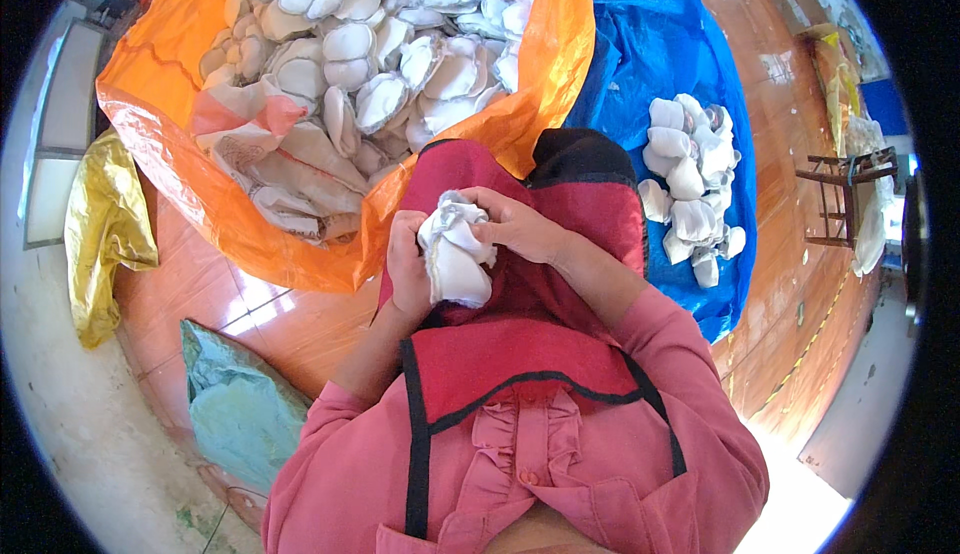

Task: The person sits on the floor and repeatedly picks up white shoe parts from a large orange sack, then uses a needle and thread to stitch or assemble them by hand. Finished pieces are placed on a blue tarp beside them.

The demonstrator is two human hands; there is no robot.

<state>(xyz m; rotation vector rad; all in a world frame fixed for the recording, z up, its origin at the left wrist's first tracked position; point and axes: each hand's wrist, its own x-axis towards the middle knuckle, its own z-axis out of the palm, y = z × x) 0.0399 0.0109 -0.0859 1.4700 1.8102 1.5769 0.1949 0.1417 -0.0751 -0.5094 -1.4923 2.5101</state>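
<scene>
Over my lap, both hands are closed on a white padded fabric piece (460, 272), rounded and cup-like, with a crumpled greyish top edge. My left hand (407, 266) grips its left side. From the right, my right hand (517, 227) pinches the upper part, its fingertips partly hidden in the folds. Just beyond my knees stands a large orange sack (560, 64), its mouth wide and full of similar white padded pieces (350, 54). On the right, a smaller heap of white folded pieces (690, 179) lies on a blue plastic sheet (625, 44).
A yellow sack (105, 239) leans by the left wall, with a teal plastic bag (240, 404) on the tiled floor nearer me. A small brown wooden stool (845, 189) stands far right. A red apron (520, 369) covers my lap.
</scene>
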